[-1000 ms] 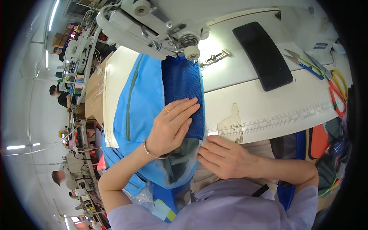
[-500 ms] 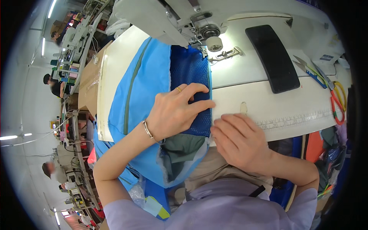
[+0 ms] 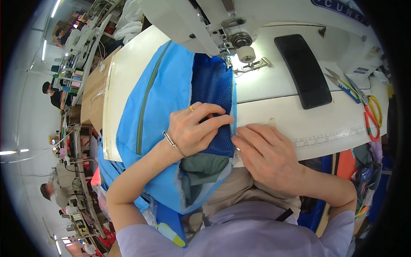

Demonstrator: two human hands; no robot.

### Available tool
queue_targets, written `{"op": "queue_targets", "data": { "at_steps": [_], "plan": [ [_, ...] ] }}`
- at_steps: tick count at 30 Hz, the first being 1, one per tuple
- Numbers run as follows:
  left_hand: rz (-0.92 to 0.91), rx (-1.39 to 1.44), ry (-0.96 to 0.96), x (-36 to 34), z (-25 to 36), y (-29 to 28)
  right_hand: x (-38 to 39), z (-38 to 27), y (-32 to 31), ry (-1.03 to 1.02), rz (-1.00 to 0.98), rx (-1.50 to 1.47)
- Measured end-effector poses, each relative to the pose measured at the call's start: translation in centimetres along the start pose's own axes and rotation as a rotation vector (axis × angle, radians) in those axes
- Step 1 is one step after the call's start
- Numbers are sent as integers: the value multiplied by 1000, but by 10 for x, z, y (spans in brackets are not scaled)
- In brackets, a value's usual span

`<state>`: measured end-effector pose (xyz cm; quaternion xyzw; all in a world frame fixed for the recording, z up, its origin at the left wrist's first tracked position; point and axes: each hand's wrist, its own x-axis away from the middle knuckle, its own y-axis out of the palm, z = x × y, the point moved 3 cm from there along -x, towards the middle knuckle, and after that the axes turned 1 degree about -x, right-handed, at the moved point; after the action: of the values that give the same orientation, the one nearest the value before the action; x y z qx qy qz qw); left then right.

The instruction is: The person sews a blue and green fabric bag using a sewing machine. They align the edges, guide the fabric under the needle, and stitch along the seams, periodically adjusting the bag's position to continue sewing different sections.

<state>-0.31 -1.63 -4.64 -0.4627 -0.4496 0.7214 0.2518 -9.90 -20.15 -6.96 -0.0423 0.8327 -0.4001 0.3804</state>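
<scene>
A light blue fabric piece point(image 3: 167, 90) with a dark green strip lies under the head of a white sewing machine point(image 3: 180, 25). Along its right side runs a darker blue mesh panel point(image 3: 209, 79), whose upper end reaches the presser foot point(image 3: 228, 64). My left hand point(image 3: 195, 130), with a ring and a bracelet, lies over the mesh, fingers bent and tips at its right edge. Just nearer to me, my right hand point(image 3: 269, 156) pinches that same edge between thumb and fingers. Grey-green cloth point(image 3: 205, 165) shows below the mesh. The fabric under both sets of fingertips is partly hidden.
On the machine table point(image 3: 265, 103) lie a black phone point(image 3: 303, 70) and, farther right, scissors with red and yellow handles point(image 3: 371, 122). A ruler strip point(image 3: 329, 137) runs along the front edge. Other people point(image 3: 52, 92) sit at machines on the left.
The view has shifted slightly. My left fingertips have drawn back a little toward me and to the left along the mesh. The right hand stays at the edge, now closer to the left.
</scene>
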Motion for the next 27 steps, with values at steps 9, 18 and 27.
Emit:
{"op": "queue_targets", "data": {
  "at_steps": [9, 18, 27],
  "plan": [
    [59, 65, -99, -2, 1, 0, -3, -2, 5, -33, -74, -69],
    [-97, 31, -288, -11, 12, 0, -4, -7, 8, -73, -117, -16],
    [-99, 270, -328, 2, 3, 6, -2, -1, 5, -65, -75, -66]
  ]
}}
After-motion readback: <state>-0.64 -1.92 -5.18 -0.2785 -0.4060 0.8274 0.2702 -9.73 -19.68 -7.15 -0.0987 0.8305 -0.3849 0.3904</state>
